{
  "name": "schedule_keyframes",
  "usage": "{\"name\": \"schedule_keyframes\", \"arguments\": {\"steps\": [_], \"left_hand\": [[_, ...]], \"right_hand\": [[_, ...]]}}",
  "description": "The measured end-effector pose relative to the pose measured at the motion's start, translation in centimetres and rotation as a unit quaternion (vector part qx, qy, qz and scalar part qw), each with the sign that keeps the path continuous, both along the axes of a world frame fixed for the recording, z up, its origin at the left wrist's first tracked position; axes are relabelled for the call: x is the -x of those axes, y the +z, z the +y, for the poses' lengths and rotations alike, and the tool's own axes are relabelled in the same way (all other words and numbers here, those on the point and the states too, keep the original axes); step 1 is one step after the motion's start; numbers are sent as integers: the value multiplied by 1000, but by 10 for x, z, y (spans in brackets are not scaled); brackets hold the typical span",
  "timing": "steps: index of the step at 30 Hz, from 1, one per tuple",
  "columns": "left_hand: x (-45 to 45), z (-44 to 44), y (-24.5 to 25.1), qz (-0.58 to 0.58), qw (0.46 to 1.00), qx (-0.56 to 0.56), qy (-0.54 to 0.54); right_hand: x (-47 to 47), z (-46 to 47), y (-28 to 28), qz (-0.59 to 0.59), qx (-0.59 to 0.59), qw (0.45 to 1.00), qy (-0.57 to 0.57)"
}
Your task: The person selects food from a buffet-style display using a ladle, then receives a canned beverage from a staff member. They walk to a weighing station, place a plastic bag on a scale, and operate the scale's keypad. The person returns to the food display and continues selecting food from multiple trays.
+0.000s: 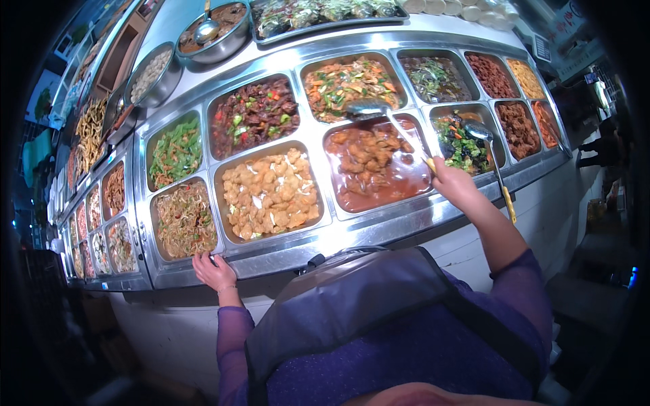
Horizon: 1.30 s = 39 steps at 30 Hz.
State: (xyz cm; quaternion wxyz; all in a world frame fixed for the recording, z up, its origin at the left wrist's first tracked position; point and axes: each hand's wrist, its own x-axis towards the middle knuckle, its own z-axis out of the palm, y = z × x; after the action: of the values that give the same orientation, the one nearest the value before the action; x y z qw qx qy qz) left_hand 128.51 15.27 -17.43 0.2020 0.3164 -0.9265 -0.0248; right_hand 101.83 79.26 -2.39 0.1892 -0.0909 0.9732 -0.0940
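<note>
My right hand (452, 182) grips the yellow handle of a metal serving spoon (366, 107). The bowl of that spoon is over the near edge of a pan of sliced vegetables and meat (350, 83), and its shaft crosses a pan of meat pieces in reddish-brown sauce (373, 162). My left hand (214, 271) rests at the counter's front edge, fingers apart, by the near rim of a pan of bean sprouts or noodles (185, 221). Between my hands lies a pan of golden battered pieces (271, 190).
A second yellow-handled spoon (478, 131) leans in a pan of dark mixed vegetables (459, 147), its handle over the counter edge. Behind stand a steel bowl of stew with a ladle (206, 31), a bowl of pale balls (151, 75) and a tray of topped food (325, 14).
</note>
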Motion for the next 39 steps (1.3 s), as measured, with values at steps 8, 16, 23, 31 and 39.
{"name": "schedule_keyframes", "arguments": {"steps": [8,16,23,31,39], "left_hand": [[0,0,-1,8,1000,4,10],[0,0,-1,-7,1000,1,13],[2,3,2,15,1000,5,23],[1,6,5,29,999,-7,26],[2,8,8,32,998,-20,43]], "right_hand": [[42,-16,-37,35,41,996,-71],[81,-21,-41,21,130,982,-139],[103,-63,-45,-8,146,986,-86],[43,-60,-9,110,33,992,-53],[33,-194,-9,-65,155,975,143]]}}
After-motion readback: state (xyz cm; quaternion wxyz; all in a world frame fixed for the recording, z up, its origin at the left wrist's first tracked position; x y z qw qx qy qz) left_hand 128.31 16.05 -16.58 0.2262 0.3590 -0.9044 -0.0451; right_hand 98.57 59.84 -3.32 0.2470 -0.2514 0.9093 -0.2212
